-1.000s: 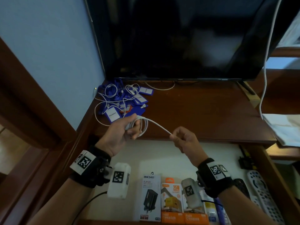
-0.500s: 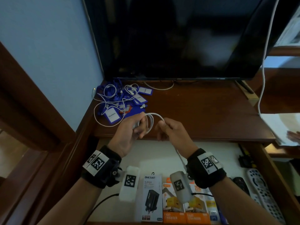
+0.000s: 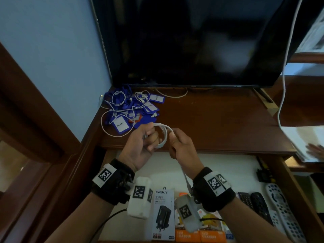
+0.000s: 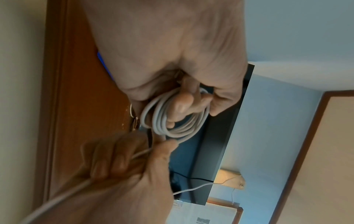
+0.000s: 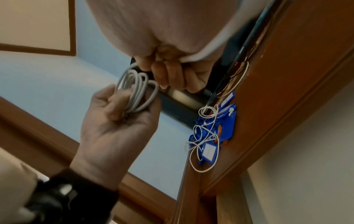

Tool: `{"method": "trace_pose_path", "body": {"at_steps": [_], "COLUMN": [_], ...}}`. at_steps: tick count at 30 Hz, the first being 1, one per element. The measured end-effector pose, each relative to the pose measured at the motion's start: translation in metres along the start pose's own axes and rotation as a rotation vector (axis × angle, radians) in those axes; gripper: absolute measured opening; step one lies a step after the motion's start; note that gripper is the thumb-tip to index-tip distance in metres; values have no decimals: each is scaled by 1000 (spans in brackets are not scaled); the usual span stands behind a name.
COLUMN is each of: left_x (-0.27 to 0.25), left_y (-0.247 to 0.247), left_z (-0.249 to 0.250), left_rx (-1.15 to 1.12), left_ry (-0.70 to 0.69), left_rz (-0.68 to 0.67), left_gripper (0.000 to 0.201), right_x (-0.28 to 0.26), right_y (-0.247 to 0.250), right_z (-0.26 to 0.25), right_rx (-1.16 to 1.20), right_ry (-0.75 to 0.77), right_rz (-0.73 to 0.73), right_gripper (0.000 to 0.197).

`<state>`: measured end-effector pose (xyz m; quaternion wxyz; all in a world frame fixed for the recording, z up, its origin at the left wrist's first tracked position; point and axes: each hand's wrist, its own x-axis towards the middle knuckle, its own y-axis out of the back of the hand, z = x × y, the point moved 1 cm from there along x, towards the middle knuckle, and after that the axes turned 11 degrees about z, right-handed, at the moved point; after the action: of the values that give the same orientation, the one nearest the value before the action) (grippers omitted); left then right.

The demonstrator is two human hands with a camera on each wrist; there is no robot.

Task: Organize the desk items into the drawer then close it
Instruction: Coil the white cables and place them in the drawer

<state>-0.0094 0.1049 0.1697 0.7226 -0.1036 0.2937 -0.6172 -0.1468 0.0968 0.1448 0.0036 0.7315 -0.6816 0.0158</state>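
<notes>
Left hand (image 3: 140, 148) gripped the coiled white cable (image 3: 162, 136) above the desk's near edge; right hand (image 3: 182, 148) pinched its loose tail. Risk: loops springing apart if that tail slipped before reaching the open drawer (image 3: 219, 171).

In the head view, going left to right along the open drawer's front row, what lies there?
Black-and-white ONESAM charger box → orange fast-charger boxes → black remote control → white remote control.

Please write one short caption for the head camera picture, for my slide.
Left hand holds a coiled white cable while right hand feeds its loose end, above the open drawer.
</notes>
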Motion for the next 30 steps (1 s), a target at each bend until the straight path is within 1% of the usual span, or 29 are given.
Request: {"method": "trace_pose_path", "body": {"at_steps": [2,4,6,9,11,13,16,18,21,23,25,26,28,30], "left_x": [-4,-6,-7,-10,-10,-7,1,5,5,3,1,1,1,-1], "left_y": [-7,-12,-13,-17,-19,-18,-8,-1,2,1,4,5,6,6], "left_z": [-5,-11,-17,-19,-19,-16,-7,-1,2,0,-3,-3,-3,-2], "left_rx": [10,25,70,192,347,511,660,768,1063,1146,1112,1058,839,618], "left_ry": [-48,-65,-62,-104,-166,-197,-284,-367,-526,-566,-520,-471,-304,-131], "left_rz": [-23,-22,10,73,138,173,123,95,89,83,76,72,47,11], "left_gripper": [32,34,42,39,35,28,17,21,25,23,19,16,14,18], "right_x": [-4,-4,-2,3,4,6,8,9,12,13,13,12,12,12], "right_y": [-6,-9,-7,-3,0,4,10,14,15,16,16,16,16,16], "right_z": [1,4,8,8,3,-3,-9,-11,-10,-8,-8,-7,-6,-5], "right_rx": [-48,-183,-299,-420,-452,-443,-494,-525,-549,-549,-544,-537,-528,-530], "right_ry": [21,92,128,118,129,149,203,221,197,184,189,192,193,188], "right_rz": [8,29,70,103,107,106,87,57,20,25,37,45,74,99], "right_gripper": [31,29,27,26,25,24,20,19,18,18,19,20,23,23]}}
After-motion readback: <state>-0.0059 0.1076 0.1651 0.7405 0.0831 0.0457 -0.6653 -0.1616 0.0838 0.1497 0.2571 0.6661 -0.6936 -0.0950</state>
